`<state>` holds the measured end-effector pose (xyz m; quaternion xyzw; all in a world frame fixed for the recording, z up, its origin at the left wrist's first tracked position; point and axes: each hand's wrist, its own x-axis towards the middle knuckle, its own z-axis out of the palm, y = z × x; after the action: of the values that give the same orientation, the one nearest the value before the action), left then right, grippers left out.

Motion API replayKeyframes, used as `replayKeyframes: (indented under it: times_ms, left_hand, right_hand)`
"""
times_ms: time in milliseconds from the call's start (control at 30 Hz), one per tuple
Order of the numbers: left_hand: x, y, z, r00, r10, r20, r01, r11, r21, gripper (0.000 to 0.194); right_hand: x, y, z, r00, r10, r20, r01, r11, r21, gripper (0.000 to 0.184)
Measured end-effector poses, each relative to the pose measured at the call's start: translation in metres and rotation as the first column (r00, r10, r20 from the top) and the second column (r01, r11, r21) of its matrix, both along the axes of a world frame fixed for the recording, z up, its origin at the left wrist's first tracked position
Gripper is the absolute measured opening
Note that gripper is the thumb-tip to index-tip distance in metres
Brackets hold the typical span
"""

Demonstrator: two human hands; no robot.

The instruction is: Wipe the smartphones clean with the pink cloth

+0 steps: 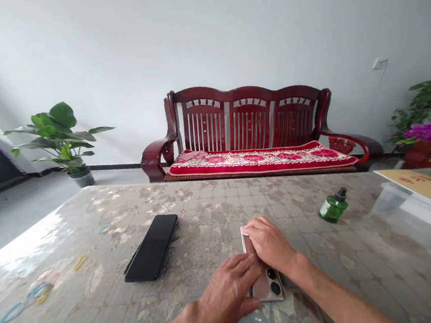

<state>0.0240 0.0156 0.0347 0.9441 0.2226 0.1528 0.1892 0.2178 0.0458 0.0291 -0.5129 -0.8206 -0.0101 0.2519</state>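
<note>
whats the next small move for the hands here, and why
Perhaps slide the fingers of the right hand along the far edge of the pink-backed phone: they already touch its far end, and the left hand lies over it, able to steady it.

Red wooden bench (252,122), pale wall (226,33)

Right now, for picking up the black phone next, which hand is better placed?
Probably the left hand: it is nearer the black phone, with tabletop between. The right hand is farther off, on the far end of the pinkish phone.
</note>
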Motion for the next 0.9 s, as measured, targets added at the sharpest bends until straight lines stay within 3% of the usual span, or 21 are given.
replayKeyframes:
  times_ms: [167, 400, 667, 900]
  left_hand:
    - [-0.001, 0.001, -0.004, 1.0, -0.002, -0.004, 0.002, 1.0, 0.006, 0.054]
    - [-0.002, 0.002, -0.004, 0.994, 0.024, -0.105, -0.024, 1.0, -0.004, 0.051]
    - [-0.001, 0.002, -0.005, 0.997, 0.009, -0.082, -0.009, 1.0, 0.0, 0.053]
    - [-0.002, 0.003, -0.004, 0.992, 0.013, -0.129, -0.012, 1.0, 0.009, 0.055]
  right_hand:
    - [0.006, -0.011, 0.001, 0.999, 0.047, 0.02, -0.047, 0.999, -0.008, 0.027]
    - [0.002, 0.009, 0.007, 0.993, -0.094, 0.068, 0.096, 0.995, -0.034, 0.019]
    - [0.011, -0.013, 0.001, 0.999, 0.041, -0.007, -0.041, 0.999, 0.011, 0.027]
    - [0.013, 0.006, 0.0, 0.995, -0.101, -0.003, 0.101, 0.995, -0.003, 0.023]
